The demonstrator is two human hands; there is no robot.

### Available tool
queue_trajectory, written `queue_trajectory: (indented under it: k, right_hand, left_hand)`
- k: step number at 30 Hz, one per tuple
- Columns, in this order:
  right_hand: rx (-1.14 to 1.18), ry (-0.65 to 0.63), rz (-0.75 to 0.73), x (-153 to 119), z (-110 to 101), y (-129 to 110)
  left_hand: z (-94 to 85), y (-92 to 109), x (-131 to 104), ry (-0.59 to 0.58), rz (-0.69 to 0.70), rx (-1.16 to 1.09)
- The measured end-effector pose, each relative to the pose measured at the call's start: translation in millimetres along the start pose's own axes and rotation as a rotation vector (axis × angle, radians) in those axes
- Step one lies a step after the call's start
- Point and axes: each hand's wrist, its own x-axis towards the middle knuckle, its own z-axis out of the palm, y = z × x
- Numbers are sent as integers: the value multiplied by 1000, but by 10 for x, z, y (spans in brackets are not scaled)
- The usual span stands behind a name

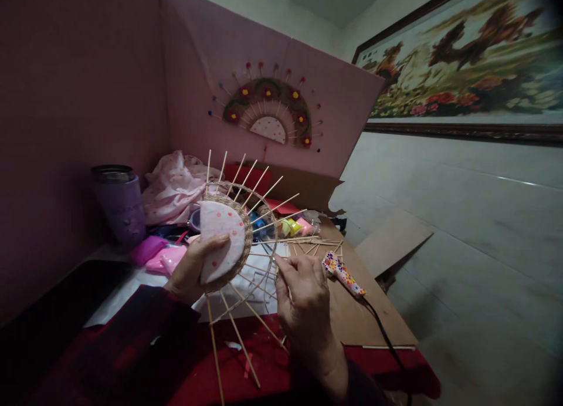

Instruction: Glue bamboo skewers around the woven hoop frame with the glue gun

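Note:
My left hand [197,262] grips a half-round craft piece [222,239], thumb flat on its pale, spotted fabric face. Braided twine edges the curve, and thin wooden sticks [268,203] fan out from it. A loop of twine [253,190] runs across the sticks partway along their length. At the right side of this loop, my right hand [303,297] is closed in a pinch on the twine; the exact spot between the fingertips is partly hidden. Just right of that hand lies a flower-patterned glue gun [343,274] with a black cord.
Behind stands a pink board [185,71] bearing a finished-looking half-round stick decoration [268,104]. A purple tumbler [118,206], crumpled pink cloth [173,183] and colored clay packets [160,256] sit left. Loose sticks [308,242] lie on cardboard [373,318] over a red tablecloth [176,371].

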Motion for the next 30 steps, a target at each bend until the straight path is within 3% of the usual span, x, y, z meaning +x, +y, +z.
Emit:
queue_trajectory:
  k: [5,12,17,23,30]
  right_hand:
    - [-39,-43,-26,-2,13,3]
    - [6,57,-22,-20,-32,0]
    - [-10,-17,-32,-10,-34,-8]
    - [114,115,5,-87,-146,-53]
    - [70,-13,59,-240,-181,-174]
  left_hand:
    - [8,4,2,-6,-25,-54]
    - [5,3,2,-21,-20,-25]
    - [-7,4,-1,-3,-1,22]
    - [-61,5,36,19,48,59]
    - [-71,-18,53,46,90,54]
